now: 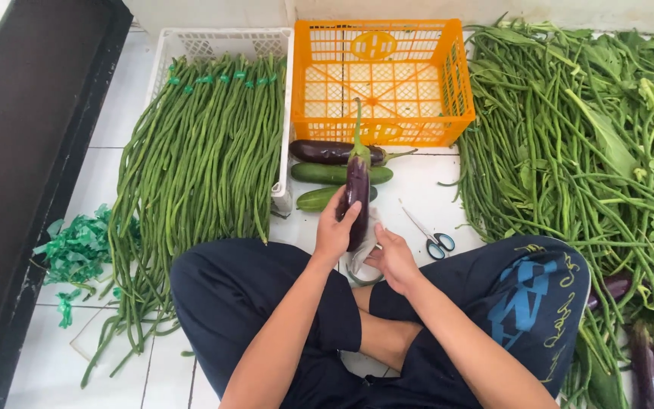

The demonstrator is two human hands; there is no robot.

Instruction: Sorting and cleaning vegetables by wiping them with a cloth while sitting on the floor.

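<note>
Between both hands, eggplant upright: left hand wraps it, right hand pinches clear bag. Thin bag may tear on stem, or eggplant slip.

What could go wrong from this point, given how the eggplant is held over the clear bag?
The left hand grips the eggplant upright near its lower half only, so the long top could tip or slip. The right hand pinches the thin clear plastic bag beneath it; the film might tear or bunch as the eggplant goes in. The scissors lie beside the right hand, close to the knee, where a careless reach could catch the blades.
</note>
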